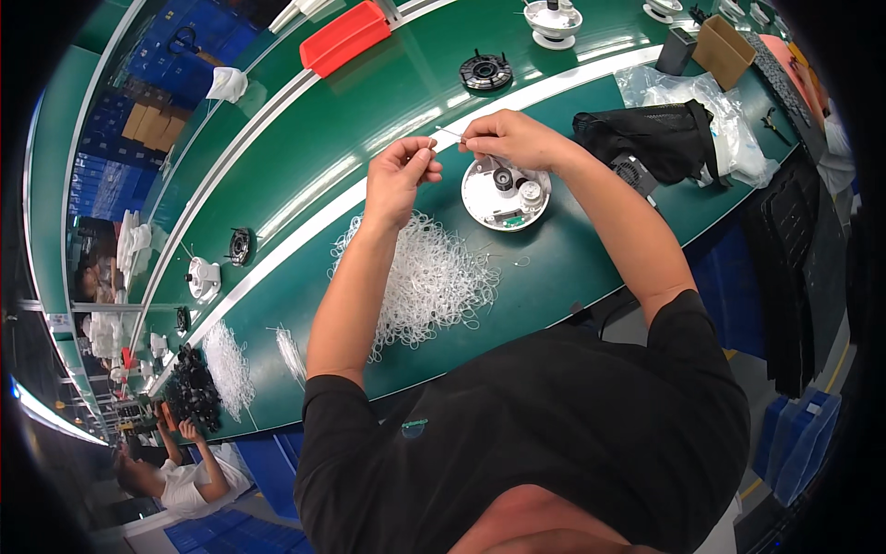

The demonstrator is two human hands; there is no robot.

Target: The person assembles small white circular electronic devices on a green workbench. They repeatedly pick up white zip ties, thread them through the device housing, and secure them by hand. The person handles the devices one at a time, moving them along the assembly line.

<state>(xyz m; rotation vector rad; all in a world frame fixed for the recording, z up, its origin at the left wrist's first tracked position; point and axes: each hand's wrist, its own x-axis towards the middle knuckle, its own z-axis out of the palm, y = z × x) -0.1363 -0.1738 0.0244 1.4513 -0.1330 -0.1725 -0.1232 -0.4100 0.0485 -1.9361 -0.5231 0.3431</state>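
thin white strand (450, 134) sits in the air above the green workbench (563, 272), its near end pinched between the thumb and fingers of the right hand (509, 138), its other end pointing up and to the left. just beside that tip is the left hand (397, 177), thumb and forefinger drawn together; i cannot tell whether anything is caught between them. beneath the right hand lies a round white housing (484, 205), open side up, with a dark cylinder near its middle and a small green board by its lower edge.

nearer the body, a large tangled pile of white loops (429, 286) spreads out, partly behind the left forearm. to its left are a slim white bundle (290, 353), a second white heap (226, 369) and a heap of black parts (194, 392). to the right of the housing, a black mesh bag (641, 138) lies beside clear plastic wrapping (749, 157), with a brown carton (724, 53) behind. beyond the hands, a black ring-shaped part (485, 71) and a red tray (346, 39) rest on the green surface. at far left, a co-worker in a white shirt (191, 485) has both hands raised.
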